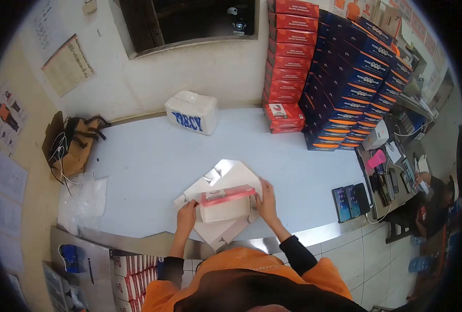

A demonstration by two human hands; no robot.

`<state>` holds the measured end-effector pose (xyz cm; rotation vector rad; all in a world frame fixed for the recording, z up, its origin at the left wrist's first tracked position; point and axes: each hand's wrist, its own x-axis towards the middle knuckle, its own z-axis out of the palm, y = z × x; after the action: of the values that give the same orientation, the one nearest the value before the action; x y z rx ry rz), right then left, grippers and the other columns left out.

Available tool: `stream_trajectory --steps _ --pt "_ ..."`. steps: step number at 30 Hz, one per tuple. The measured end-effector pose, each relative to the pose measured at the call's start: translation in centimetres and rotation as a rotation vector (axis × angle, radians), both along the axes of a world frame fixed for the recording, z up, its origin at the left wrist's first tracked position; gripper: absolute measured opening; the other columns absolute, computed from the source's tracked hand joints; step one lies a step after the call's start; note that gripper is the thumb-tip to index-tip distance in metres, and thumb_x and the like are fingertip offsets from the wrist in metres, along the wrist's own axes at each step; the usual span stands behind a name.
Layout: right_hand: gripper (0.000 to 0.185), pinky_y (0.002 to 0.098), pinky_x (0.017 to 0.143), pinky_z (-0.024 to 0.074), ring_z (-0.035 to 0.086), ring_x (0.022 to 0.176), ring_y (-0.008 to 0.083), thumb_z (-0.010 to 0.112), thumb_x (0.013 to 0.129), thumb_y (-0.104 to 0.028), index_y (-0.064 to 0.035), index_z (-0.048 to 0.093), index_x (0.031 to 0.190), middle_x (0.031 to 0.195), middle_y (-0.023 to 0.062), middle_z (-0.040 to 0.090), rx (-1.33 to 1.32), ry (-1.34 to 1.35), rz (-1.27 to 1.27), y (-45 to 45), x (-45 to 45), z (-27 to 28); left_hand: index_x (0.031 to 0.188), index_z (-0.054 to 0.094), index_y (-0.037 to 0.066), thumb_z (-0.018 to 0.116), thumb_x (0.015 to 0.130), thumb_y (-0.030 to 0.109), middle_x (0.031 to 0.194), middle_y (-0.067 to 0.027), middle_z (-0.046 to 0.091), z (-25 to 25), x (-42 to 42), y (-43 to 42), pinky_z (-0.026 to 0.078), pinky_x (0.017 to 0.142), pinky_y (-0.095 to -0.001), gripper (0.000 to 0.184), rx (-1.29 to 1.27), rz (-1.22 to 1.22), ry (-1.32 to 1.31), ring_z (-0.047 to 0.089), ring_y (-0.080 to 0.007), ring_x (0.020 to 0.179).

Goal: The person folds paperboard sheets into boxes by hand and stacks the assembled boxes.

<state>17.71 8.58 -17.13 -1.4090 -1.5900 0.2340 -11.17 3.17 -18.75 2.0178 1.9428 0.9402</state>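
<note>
A part-folded cardboard box [226,210] lies at a slant on the pale table in front of me. Its inside is cream-white, a red printed panel stands along its far side, and flat flaps spread out around it. My left hand [187,215] is closed on the box's left edge, fingertips pinching the board. At the right end of the red panel, my right hand [266,204] grips the board between thumb and fingers. Both black-cuffed wrists come in from the near edge. The underside of the box is hidden.
Behind stand stacks of red boxes [288,67] and dark blue boxes [353,88]. A white wrapped pack [192,113] sits near the wall. Several phones [351,202] lie at the right edge, plastic bags [85,203] at the left. Another person's hand [423,178] is far right.
</note>
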Motion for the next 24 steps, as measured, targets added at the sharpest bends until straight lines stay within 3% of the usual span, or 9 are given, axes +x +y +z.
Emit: stream_trajectory --steps 2,7,12,16,18,19,21,22,24 --pt "0.042 0.0448 0.099 0.0346 0.044 0.118 0.0391 0.048 0.090 -0.010 0.0009 0.043 0.130 0.123 0.0231 0.049 -0.431 0.181 0.509 1.6 1.4 -3.9 0.095 0.055 0.003 0.051 0.089 0.011 0.080 -0.0191 0.063 -2.4 0.3 -0.4 0.048 0.061 -0.0460 0.011 0.000 -0.018 -0.106 0.061 -0.0384 0.074" --pt "0.040 0.0414 0.095 0.0399 0.047 0.114 0.0402 0.040 0.092 -0.007 -0.0015 0.040 0.132 0.123 0.0253 0.047 -0.365 0.144 0.410 0.0 -1.6 -4.5 0.099 0.049 0.002 0.053 0.089 0.011 0.068 -0.0238 0.058 -2.4 4.7 -1.5 0.043 0.056 -0.0488 0.014 -0.129 0.225 -0.182 0.059 -0.0428 0.066" --pt "0.059 0.0413 0.096 0.0408 0.046 0.116 0.0417 0.040 0.085 0.009 -0.0086 0.029 0.140 0.128 0.0257 0.043 -0.431 0.156 0.330 -0.2 -3.2 -2.2 0.137 0.030 0.007 0.054 0.084 0.001 0.065 -0.0207 0.058 1.0 6.6 -0.9 0.044 0.054 -0.0440 0.058 -0.113 0.321 -0.347 0.060 -0.0387 0.062" --pt "0.065 0.0408 0.097 0.0406 0.043 0.121 0.0410 0.045 0.082 0.010 -0.0095 0.026 0.141 0.133 0.0257 0.039 -0.395 0.199 0.373 0.2 -2.7 -1.6 0.147 0.011 0.011 0.055 0.082 -0.002 0.065 -0.0170 0.060 0.6 5.5 -1.0 0.045 0.056 -0.0419 0.079 -0.116 0.177 -0.385 0.061 -0.0342 0.060" --pt "0.068 0.0402 0.100 0.0387 0.040 0.127 0.0375 0.055 0.081 0.004 -0.0102 0.024 0.141 0.138 0.0228 0.036 -0.393 0.293 0.547 0.1 -1.5 -2.4 0.147 0.009 0.011 0.057 0.081 -0.003 0.097 -0.0228 0.063 0.6 4.6 -1.7 0.049 0.075 -0.0392 0.083 -0.376 0.028 -0.567 0.064 -0.0355 0.088" --pt "0.068 0.0402 0.100 0.0387 0.040 0.127 0.0375 0.055 0.081 0.004 -0.0102 0.024 0.141 0.138 0.0228 0.036 -0.398 0.295 0.548 -0.1 -0.7 -1.9 0.147 0.009 0.011 0.057 0.081 -0.003 0.097 -0.0228 0.063 0.4 4.1 -2.0 0.049 0.075 -0.0392 0.083 -0.381 0.031 -0.566 0.064 -0.0355 0.088" --pt "0.070 0.0356 0.106 0.0332 0.037 0.130 0.0276 0.061 0.083 -0.002 -0.0032 0.022 0.142 0.143 0.0173 0.031 -0.553 0.277 0.803 -0.6 1.1 -0.8 0.148 0.004 0.010 0.059 0.082 0.001 0.133 -0.0266 0.043 -0.2 3.4 -2.9 0.039 0.099 -0.0380 0.086 -0.191 -0.286 -0.474 0.048 -0.0360 0.121" --pt "0.070 0.0356 0.106 0.0332 0.037 0.130 0.0276 0.061 0.083 -0.002 -0.0032 0.022 0.142 0.143 0.0173 0.031 -0.562 0.278 0.803 -0.7 1.5 -0.9 0.147 0.004 0.008 0.058 0.084 0.003 0.148 -0.0232 0.021 -0.4 3.1 -3.3 0.025 0.110 -0.0370 0.083 -0.240 -0.348 -0.521 0.025 -0.0344 0.137" --pt "0.069 0.0381 0.105 0.0350 0.038 0.129 0.0305 0.065 0.081 -0.004 -0.0107 0.027 0.139 0.140 0.0173 0.035 -0.558 0.229 0.878 -0.9 2.1 -1.2 0.146 0.012 0.008 0.059 0.085 0.004 0.147 -0.0232 0.025 -1.5 2.8 -3.6 0.030 0.107 -0.0379 0.077 -0.224 -0.292 -0.476 0.032 -0.0355 0.133"
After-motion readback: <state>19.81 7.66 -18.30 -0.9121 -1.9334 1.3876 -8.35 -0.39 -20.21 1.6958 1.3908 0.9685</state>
